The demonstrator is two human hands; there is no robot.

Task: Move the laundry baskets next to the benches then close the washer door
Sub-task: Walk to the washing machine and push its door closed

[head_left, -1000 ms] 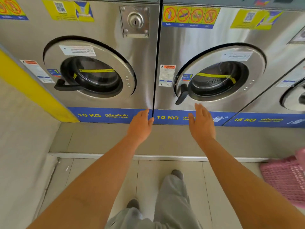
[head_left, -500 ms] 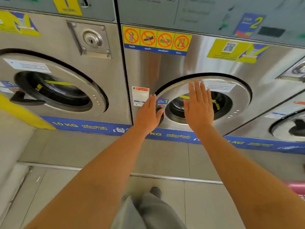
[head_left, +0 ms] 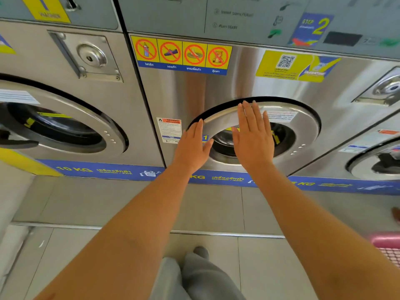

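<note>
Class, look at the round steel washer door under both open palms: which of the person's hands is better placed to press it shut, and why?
Probably the right hand: it lies flat across the round steel washer door. The left hand sits at the door's left edge, partly off it.

Both hands, left hand [head_left: 191,146] and right hand [head_left: 252,137], lie flat with fingers spread against the washer door [head_left: 303,126], covering its left half. Door's right half bare steel. Door seems flush with the washer front, though the dark gap along its upper-left rim leaves doubt. Tiled floor [head_left: 207,208] below open; pink laundry basket [head_left: 387,245] crowds the lower-right edge.
</note>
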